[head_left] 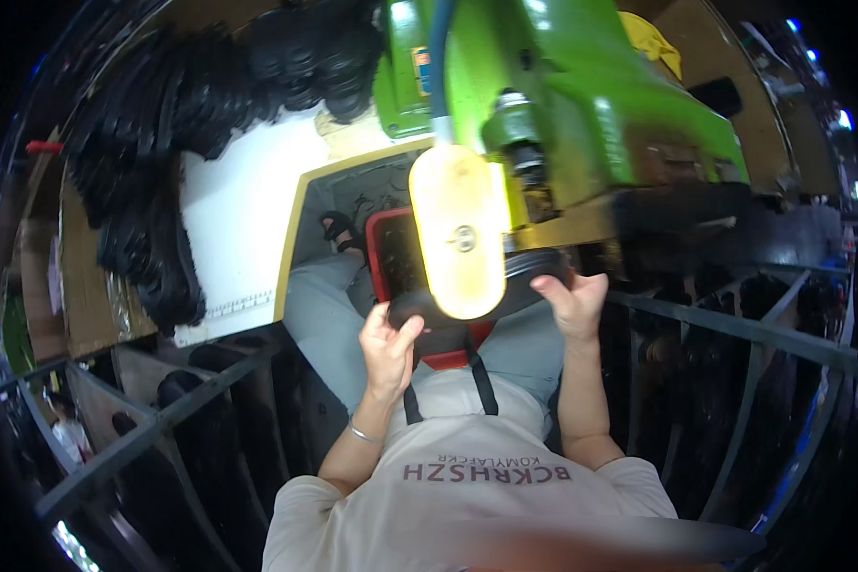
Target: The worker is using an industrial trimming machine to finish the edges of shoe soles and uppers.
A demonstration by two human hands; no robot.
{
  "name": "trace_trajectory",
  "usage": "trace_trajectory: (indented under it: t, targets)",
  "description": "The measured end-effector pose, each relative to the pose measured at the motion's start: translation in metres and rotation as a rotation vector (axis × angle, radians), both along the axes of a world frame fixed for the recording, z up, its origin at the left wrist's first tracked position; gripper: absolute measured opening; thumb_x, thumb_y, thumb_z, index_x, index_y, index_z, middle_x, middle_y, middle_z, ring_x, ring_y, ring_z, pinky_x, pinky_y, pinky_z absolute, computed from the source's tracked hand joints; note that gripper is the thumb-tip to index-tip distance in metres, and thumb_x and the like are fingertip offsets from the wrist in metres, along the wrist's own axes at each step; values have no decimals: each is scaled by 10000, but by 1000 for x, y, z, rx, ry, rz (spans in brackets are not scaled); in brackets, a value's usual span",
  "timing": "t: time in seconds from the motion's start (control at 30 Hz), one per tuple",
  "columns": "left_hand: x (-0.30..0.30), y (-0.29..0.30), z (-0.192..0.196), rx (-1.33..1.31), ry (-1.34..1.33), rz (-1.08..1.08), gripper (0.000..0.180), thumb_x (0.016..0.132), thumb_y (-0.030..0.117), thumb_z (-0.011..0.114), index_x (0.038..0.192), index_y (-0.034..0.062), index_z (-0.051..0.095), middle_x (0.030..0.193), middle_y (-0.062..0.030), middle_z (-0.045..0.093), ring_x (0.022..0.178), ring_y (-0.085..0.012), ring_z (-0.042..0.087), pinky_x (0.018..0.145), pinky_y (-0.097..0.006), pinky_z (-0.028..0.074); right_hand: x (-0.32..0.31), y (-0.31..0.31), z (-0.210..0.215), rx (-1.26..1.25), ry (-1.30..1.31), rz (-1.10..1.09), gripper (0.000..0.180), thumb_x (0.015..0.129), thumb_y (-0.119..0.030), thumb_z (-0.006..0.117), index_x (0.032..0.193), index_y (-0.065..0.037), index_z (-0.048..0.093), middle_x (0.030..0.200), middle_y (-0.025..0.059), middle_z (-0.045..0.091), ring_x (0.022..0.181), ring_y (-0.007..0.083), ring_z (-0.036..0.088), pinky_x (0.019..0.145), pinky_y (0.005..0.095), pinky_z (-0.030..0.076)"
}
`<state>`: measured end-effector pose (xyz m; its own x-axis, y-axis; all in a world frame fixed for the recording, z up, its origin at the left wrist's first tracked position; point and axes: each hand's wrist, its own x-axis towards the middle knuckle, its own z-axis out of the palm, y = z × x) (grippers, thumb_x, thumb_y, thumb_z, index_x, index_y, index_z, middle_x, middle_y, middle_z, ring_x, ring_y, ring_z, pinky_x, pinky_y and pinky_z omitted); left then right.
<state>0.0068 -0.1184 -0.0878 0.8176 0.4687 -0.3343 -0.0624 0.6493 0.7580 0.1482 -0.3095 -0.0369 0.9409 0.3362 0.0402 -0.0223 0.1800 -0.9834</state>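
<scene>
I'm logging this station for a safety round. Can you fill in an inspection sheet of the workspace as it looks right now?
Surface: white bench top at the person's left, yellow-edged.
Job's things: black shoe sole held under the green machine; yellow oval shade hangs in front of it.
Clutter: heap of black soles on the bench; red bin below the machine.
Grippers: left hand grips the sole's left end; right hand holds its right end.
Cables: blue hose running down the machine.
Surroundings: dark metal racks on both sides.
</scene>
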Motion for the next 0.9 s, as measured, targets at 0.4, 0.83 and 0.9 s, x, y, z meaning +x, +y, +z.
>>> trace_trajectory:
  t: [0.4, 0.83, 0.9]
  targets:
    - [82, -56, 31, 335, -197, -141, 172, 760, -50, 695, 912, -12, 624, 813, -40, 633, 707, -78, 581, 657, -205, 483, -108, -46, -84, 150, 651, 175, 241, 852, -131, 643, 993, 56, 587, 938, 169, 640, 743, 225, 652, 617, 295, 534]
    - [88, -40, 34, 325, -310, 49, 250, 731, -139, 647, 892, 8, 524, 814, -27, 557, 711, -77, 545, 672, -204, 468, -77, -71, -7, 159, 457, -308, 358, 793, 2, 615, 1119, 30, 469, 921, 110, 611, 657, 149, 604, 431, 256, 493]
    - [85, -31, 28, 458, -243, 34, 265, 728, -129, 651, 934, -11, 532, 826, -41, 569, 746, -109, 560, 727, -231, 468, -51, -74, 5, 123, 355, -330, 311, 804, -12, 612, 1086, 20, 483, 898, 95, 606, 638, 114, 587, 414, 219, 460]
